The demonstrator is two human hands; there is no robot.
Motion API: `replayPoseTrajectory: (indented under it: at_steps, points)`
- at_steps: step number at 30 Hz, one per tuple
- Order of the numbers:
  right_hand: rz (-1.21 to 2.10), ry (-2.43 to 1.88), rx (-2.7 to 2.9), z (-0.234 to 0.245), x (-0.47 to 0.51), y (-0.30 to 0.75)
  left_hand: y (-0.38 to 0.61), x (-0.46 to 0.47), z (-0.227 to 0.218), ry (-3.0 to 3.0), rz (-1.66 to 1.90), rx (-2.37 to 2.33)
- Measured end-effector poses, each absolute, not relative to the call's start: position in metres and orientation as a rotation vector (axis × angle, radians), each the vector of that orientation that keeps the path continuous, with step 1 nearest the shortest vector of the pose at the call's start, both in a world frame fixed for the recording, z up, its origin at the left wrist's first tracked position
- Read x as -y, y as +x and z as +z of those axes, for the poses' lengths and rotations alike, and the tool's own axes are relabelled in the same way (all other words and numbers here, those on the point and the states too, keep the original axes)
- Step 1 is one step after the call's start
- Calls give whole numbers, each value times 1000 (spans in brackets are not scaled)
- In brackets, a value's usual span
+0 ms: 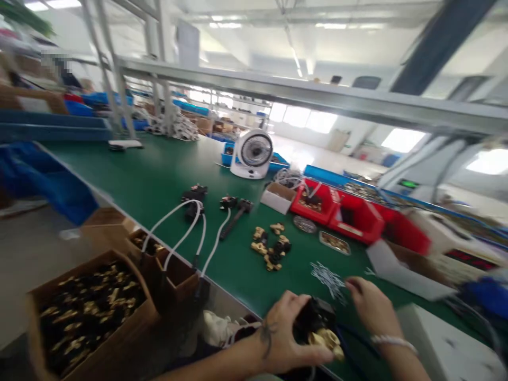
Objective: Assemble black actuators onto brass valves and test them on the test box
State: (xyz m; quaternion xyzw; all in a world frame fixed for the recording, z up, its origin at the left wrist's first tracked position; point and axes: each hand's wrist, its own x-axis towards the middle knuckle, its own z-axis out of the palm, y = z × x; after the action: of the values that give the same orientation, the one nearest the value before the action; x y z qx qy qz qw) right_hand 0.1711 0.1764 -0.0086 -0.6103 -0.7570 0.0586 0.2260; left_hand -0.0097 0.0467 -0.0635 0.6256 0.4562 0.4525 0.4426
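My left hand (pixel 283 333) is closed around a black block-shaped part with brass fittings (pixel 317 317) at the table's front edge. To the right, my right hand (pixel 371 304) has its fingers pinched together beside a pile of thin, light-coloured pins or strips (pixel 327 279). What those fingers hold, if anything, is too small to make out. Beyond my hands, several loose brass and black fittings (pixel 272 246) lie on the green table. Farther left are black parts with white cables (pixel 194 198) and a dark hammer-shaped tool (pixel 237 217).
A cardboard box of brass and black parts (pixel 148 296) stands lower left, beside smaller boxes. Along the back sit a white fan (pixel 253 153), red bins (pixel 357 219) and a white carton (pixel 278 197). A white box (pixel 444 338) stands right, and a metal shelf beam (pixel 278 87) crosses above.
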Motion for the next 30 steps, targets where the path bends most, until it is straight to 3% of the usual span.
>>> replayPoseTrajectory:
  at_steps: [6,16,30]
  points:
    - [284,-1823,1898,-7,-151,197,-4,-46,-67,1530,1122,-1012]
    - [825,-1260,1669,47,-31,166,-12,-17,-23,1924,1302,-1214]
    - [596,-1206,1789,54,-8,150,-16,-6,-6,2084,1362,-1190]
